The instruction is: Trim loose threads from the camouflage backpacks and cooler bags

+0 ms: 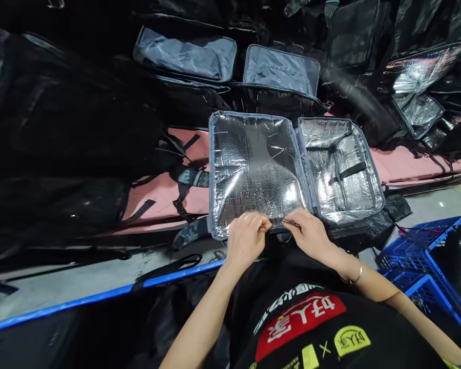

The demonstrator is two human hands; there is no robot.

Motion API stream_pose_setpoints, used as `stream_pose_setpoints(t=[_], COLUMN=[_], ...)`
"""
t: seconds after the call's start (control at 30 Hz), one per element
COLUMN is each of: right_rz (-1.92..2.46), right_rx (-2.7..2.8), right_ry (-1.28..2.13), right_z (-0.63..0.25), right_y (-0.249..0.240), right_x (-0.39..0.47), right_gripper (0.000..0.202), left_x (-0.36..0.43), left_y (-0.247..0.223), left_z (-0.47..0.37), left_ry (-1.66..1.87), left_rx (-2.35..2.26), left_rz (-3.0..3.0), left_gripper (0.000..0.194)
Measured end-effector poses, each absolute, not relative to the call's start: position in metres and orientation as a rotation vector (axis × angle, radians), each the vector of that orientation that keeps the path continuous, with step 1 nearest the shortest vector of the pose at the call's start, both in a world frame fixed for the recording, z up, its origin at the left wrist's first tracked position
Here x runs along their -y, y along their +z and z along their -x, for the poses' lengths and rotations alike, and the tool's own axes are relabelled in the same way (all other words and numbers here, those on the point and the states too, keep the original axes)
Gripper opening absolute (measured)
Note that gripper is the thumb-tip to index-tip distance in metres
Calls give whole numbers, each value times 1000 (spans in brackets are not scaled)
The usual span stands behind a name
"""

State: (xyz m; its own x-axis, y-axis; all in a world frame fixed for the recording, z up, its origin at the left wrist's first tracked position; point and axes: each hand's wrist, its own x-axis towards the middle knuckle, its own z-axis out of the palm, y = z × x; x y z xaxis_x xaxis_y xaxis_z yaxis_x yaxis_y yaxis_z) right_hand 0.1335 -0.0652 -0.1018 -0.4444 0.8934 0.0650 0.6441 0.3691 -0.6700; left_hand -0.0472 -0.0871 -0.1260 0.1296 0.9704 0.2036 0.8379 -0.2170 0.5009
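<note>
An insulated bag with silver foil lining and grey edging lies unfolded in front of me. Its flat panel is on the left and its box-like compartment, with a black strap inside, on the right. My left hand is closed, its fingers pinching the near edge of the flat panel. Close to it at the same edge, my right hand is closed on a slim dark pointed tool. The tool's tip points toward the left fingertips; its exact kind is too small to make out.
Black bags are piled on the left and along the back, two showing grey linings. A pink surface lies beneath. Another foil-lined bag is at back right. Blue crates stand at lower right; a blue rim runs lower left.
</note>
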Motion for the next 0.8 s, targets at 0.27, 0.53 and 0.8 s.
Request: stream_pose_setpoints(t=[0.27, 0.53, 0.8], right_rz=[1476, 1466, 1516], right_rx=[1481, 1145, 1296], right_ry=[1483, 1463, 1311], right_z=[-136, -109, -121], right_y=[-150, -166, -187], right_x=[95, 86, 81], right_gripper=[29, 35, 36], left_x=[89, 85, 71], left_y=[-125, -128, -122], left_z=[50, 47, 40], left_ry=[772, 710, 505], left_rx=[-1628, -1621, -1620], left_rz=[-2188, -2190, -2015], left_gripper=[21, 23, 19])
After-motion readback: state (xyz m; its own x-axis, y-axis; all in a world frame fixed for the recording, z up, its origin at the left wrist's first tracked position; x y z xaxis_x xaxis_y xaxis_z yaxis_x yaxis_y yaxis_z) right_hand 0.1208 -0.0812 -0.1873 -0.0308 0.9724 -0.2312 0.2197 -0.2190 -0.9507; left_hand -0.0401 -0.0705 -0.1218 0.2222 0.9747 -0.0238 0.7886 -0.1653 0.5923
